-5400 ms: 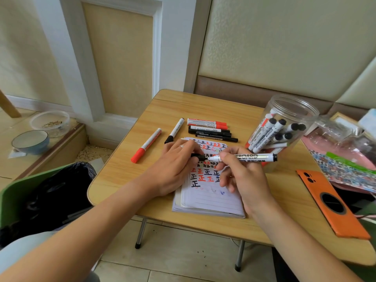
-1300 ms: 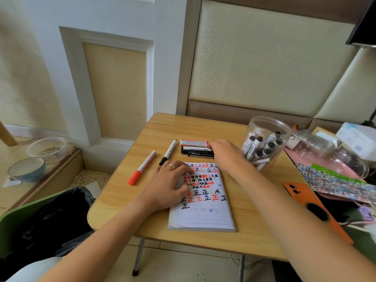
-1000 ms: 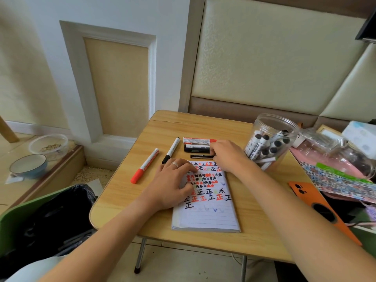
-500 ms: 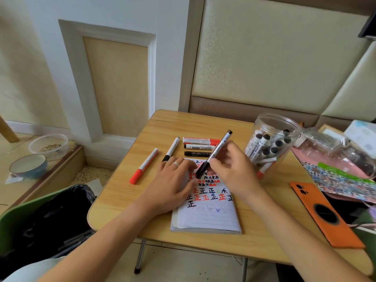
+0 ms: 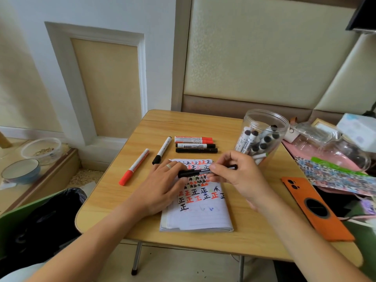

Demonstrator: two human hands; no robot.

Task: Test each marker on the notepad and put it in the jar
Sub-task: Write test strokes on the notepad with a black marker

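Both hands on one black marker [image 5: 200, 171] above the notepad [image 5: 198, 212]: right hand [image 5: 237, 176] pinches the barrel, left hand [image 5: 162, 186] grips the cap end. Jar [image 5: 262, 135] stands just beyond the right hand.

I watched a home interior: a small folding wooden table [image 5: 183, 127] stood against padded wall panels [image 5: 254, 53], with a pet-style bowl [image 5: 20, 170] and food container [image 5: 41, 148] on a low ledge, and household clutter [image 5: 335, 151] alongside.
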